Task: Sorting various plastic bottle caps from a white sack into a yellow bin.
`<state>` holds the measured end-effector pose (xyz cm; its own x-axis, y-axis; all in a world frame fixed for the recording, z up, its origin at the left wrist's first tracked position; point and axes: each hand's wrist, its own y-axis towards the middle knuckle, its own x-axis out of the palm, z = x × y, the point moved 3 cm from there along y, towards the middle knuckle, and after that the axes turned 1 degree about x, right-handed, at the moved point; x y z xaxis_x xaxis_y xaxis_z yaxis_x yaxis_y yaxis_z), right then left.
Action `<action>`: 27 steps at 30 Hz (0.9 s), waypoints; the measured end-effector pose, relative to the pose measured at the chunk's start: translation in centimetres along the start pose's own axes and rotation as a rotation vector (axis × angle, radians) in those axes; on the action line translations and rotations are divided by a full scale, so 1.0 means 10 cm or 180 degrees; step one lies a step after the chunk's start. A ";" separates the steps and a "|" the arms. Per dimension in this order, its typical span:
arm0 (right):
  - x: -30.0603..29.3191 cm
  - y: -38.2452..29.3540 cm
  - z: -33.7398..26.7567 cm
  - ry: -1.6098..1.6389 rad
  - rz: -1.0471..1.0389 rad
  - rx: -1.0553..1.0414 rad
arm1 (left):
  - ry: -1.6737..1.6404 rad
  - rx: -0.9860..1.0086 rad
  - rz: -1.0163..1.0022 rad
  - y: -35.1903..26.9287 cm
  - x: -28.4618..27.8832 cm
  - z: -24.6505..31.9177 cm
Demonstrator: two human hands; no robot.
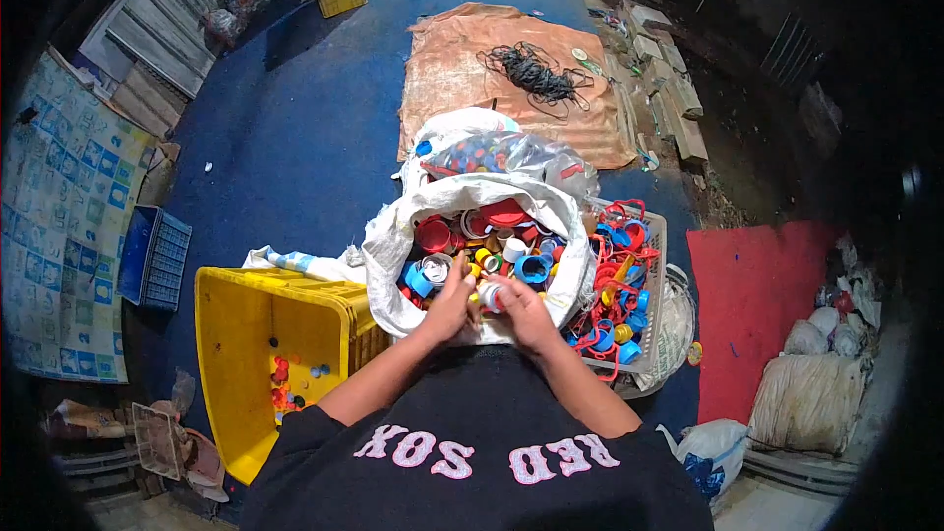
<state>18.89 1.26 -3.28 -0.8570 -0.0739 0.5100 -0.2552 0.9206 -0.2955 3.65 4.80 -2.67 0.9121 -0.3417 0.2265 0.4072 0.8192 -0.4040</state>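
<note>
A white woven sack (387, 236) with a rolled rim stands before me, filled with plastic caps and lids (532, 268) in red, blue, yellow and white. Over its near part, my right hand (527, 310) grips a small white cap with a red part (492, 296). My left hand (450, 306) is just to the left, fingers pointing up and partly spread; whether it holds anything is hard to see. Blue and yellow plastic pieces with red straps (608, 295) fill a pale plastic basket (655, 295) right of the sack.
A yellow crate (265, 398) with some small caps lies tipped at my left, near a blue basket (166, 258). Beyond the sack are a clear bag of caps (479, 153) and an orange tarp (450, 66) with tangled black cord (535, 74). A red mat (737, 324) lies right.
</note>
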 end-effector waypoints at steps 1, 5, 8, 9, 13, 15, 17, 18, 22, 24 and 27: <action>-0.08 0.02 -0.02 0.0093 0.0393 -0.0037 | 0.0341 0.0085 0.0138 0.09 -0.06 -0.05; -0.43 0.04 -0.22 0.0269 0.0973 -0.0263 | 0.4421 0.1097 -0.0588 0.49 -0.11 -0.11; -0.61 0.04 -0.20 0.0342 0.1155 -0.0315 | 0.4803 0.0972 -0.0650 0.48 0.13 -0.21; -0.62 0.03 -0.20 0.0335 0.1194 -0.0313 | 0.5065 0.0887 -0.0611 0.50 0.17 -0.24; -0.58 0.01 -0.14 0.0378 0.1183 -0.0238 | 0.5628 0.0468 -0.0808 0.59 0.29 -0.32; -0.58 -0.01 -0.11 0.0424 0.1162 -0.0195 | 0.5534 0.0418 -0.0778 0.60 0.34 -0.32; -0.62 -0.01 -0.07 0.0422 0.1086 -0.0134 | 0.5335 0.0330 -0.0725 0.61 0.36 -0.31; -0.62 -0.01 -0.06 0.0419 0.1074 -0.0139 | 0.5339 0.0332 -0.0710 0.62 0.33 -0.34; -0.57 -0.01 -0.11 0.0683 0.0880 -0.0125 | 0.4443 0.0666 -0.0442 0.55 0.18 -0.29; -0.54 -0.03 -0.15 0.0767 0.0887 -0.0072 | 0.3630 0.0867 -0.0020 0.48 0.11 -0.23; -0.50 -0.04 -0.19 0.1008 0.0722 0.0084 | 0.1315 0.0684 0.0089 0.47 0.01 -0.32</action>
<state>24.09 1.97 -4.17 -0.7135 0.2562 0.6522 -0.0900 0.8895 -0.4480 5.83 7.18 -7.35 0.8829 -0.4372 -0.1714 0.4028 0.8926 -0.2024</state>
